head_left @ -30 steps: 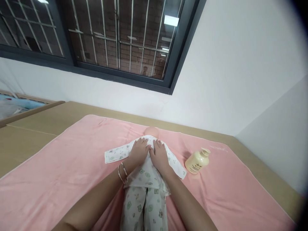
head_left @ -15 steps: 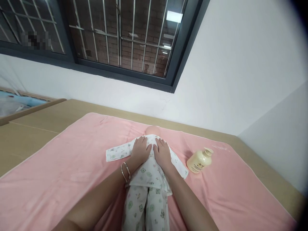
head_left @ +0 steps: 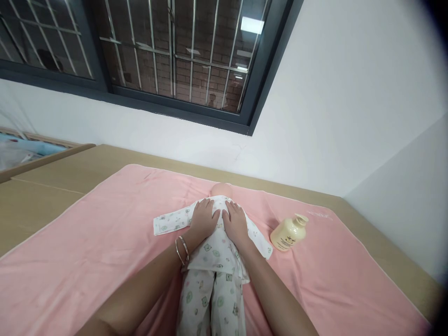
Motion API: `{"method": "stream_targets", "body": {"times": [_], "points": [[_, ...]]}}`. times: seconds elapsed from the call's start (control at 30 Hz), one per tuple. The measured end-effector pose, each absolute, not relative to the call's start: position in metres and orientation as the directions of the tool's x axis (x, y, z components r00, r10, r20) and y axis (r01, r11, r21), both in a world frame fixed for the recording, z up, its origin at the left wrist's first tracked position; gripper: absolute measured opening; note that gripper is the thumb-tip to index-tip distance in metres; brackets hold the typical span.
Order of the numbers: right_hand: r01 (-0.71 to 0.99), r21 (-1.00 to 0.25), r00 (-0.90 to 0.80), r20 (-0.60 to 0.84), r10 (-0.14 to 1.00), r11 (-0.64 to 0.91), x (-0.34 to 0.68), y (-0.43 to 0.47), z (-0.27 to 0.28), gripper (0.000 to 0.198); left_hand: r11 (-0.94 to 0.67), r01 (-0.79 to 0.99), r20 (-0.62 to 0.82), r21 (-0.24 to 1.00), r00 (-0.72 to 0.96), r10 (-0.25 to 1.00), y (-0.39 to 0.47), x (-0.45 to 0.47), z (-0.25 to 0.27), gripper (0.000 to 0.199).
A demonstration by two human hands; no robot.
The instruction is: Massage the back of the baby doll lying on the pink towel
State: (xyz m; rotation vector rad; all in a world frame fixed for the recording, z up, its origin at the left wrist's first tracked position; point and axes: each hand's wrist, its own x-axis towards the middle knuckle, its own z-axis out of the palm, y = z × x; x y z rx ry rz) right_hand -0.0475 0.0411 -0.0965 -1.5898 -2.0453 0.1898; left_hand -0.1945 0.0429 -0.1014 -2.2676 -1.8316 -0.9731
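Observation:
A baby doll (head_left: pixel 221 189) lies on a pink blanket (head_left: pixel 115 224), its head toward the wall. It wears a white printed top (head_left: pixel 213 254) with the sleeves spread to both sides, and matching trousers (head_left: pixel 196 298). My left hand (head_left: pixel 203 217) rests flat on the left side of the doll's upper body, fingers stretched toward its head. On the right side of the upper body lies my right hand (head_left: pixel 236 222), also flat, thumb close to the other thumb. Both hands cover part of the top. Two bangles circle my left wrist.
A pale yellow pump bottle (head_left: pixel 289 233) stands on the blanket, right of the doll's sleeve. Wooden surface (head_left: pixel 52 186) shows around the blanket. Behind are a white wall (head_left: pixel 297 140) and a dark-framed barred window (head_left: pixel 175 93). At far left lies light blue material (head_left: pixel 42 147).
Both hands stay in place on the doll's upper body. The whole view has shifted very slightly; nothing else visibly moves.

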Motion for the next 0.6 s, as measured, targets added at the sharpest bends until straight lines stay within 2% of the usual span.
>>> {"method": "stream_targets", "body": {"times": [0.1,0.2,0.4,0.47,0.6], "points": [[0.859,-0.420,-0.166,0.315,0.934,0.294,-0.046,0.043,-0.095,0.048,-0.279,0.902,0.501,0.328,0.084,0.861,0.042,-0.194,-0.098,0.031],[0.882,-0.377,-0.178,0.289,0.941,0.283,-0.048,0.038,-0.088,0.048,-0.270,0.922,0.494,0.276,0.106,0.863,0.036,-0.191,-0.091,0.031],[0.937,-0.154,-0.279,0.208,0.937,0.313,-0.063,0.001,-0.065,0.054,-0.260,0.962,0.424,0.085,0.201,0.883,0.010,-0.184,-0.077,0.029],[0.930,-0.143,-0.308,0.200,0.930,0.339,-0.062,-0.001,-0.062,0.054,-0.292,0.952,0.406,0.090,0.232,0.884,0.012,-0.187,-0.077,0.030],[0.928,-0.238,-0.237,0.216,0.947,0.286,-0.052,0.019,-0.067,0.050,-0.360,0.909,0.421,0.208,0.249,0.872,0.033,-0.198,-0.084,0.036]]}}
